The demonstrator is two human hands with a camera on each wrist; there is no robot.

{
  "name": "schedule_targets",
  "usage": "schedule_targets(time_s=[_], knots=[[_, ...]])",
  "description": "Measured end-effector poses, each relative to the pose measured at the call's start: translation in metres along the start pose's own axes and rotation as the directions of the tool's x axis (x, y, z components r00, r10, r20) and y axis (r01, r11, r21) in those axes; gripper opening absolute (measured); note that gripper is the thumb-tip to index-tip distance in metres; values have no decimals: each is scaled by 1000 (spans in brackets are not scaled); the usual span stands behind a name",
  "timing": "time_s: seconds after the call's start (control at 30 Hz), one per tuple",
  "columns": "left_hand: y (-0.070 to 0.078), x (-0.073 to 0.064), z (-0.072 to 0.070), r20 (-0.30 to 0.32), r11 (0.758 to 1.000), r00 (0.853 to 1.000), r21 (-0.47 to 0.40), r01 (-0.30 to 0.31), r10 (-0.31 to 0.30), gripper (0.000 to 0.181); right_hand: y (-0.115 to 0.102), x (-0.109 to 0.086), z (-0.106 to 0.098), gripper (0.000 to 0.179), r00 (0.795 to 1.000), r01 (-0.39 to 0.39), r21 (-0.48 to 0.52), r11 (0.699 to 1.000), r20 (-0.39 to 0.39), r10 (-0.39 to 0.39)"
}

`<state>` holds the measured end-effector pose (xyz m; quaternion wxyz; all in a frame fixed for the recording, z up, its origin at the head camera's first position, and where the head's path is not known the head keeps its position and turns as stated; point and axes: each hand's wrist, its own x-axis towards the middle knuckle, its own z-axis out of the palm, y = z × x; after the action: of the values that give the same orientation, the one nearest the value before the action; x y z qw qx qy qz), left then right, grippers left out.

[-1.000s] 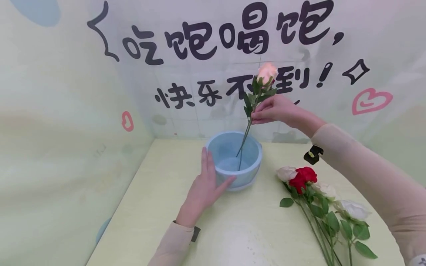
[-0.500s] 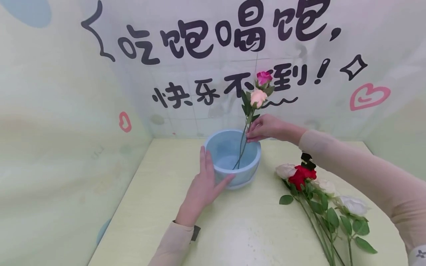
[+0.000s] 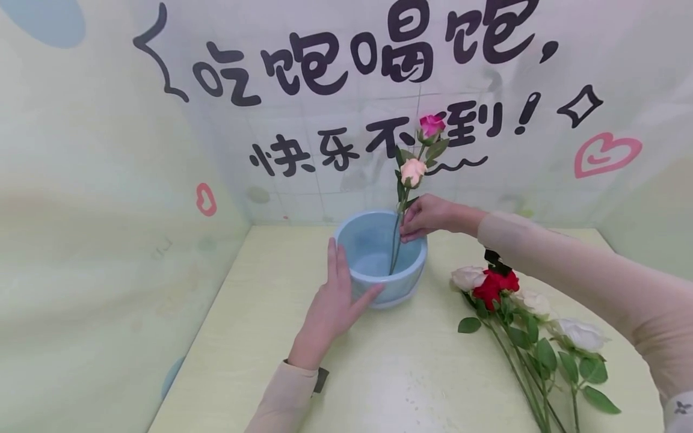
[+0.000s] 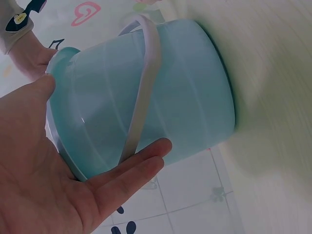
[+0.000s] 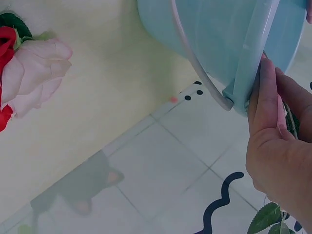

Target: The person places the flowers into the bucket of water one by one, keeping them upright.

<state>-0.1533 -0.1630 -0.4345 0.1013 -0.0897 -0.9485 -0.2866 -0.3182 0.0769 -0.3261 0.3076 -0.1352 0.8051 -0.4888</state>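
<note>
A light blue bucket stands upright on the table, its rim facing up. My left hand rests against its near left side, fingers straight along the outer wall and thumb at the rim. The left wrist view shows the bucket's pale handle hanging down by those fingertips. At the rim's right side, my right hand pinches the thin stems of a pale pink rose and a magenta rose. Both blooms rise above the bucket, while the stems slant down inside. The right fingertips overlap the opening.
Right of the bucket lie several loose roses: a red rose, a white rose and other pale ones, stems toward the near edge. A printed backdrop stands behind the pale table.
My right hand has moved down and slightly left, lowering the two roses toward the bucket. The magenta bloom has come into view above the pink one. The left hand has stayed on the bucket.
</note>
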Motion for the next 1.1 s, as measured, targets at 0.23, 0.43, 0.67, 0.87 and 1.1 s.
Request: schedule_targets(time_s=[0.23, 0.43, 0.67, 0.87, 1.1], knots=[[1, 0, -1, 6, 1000, 1000, 4, 2, -2, 117, -6, -1, 1, 15, 1000, -25, -125, 992, 16, 27], [1, 0, 0, -2, 1000, 1000, 11, 1, -1, 117, -9, 1, 5, 11, 999, -38, -195, 980, 10, 41], [1, 0, 0, -7, 1000, 1000, 21, -3, 3, 117, -8, 3, 9, 10, 999, -34, -208, 978, -26, 30], [2, -1, 0, -6, 1000, 1000, 20, -4, 4, 116, -9, 2, 9, 12, 999, -37, -233, 972, -25, 32], [2, 0, -1, -10, 1000, 1000, 18, -6, 6, 117, -15, -5, 6, 17, 998, -46, -340, 939, -65, 26]])
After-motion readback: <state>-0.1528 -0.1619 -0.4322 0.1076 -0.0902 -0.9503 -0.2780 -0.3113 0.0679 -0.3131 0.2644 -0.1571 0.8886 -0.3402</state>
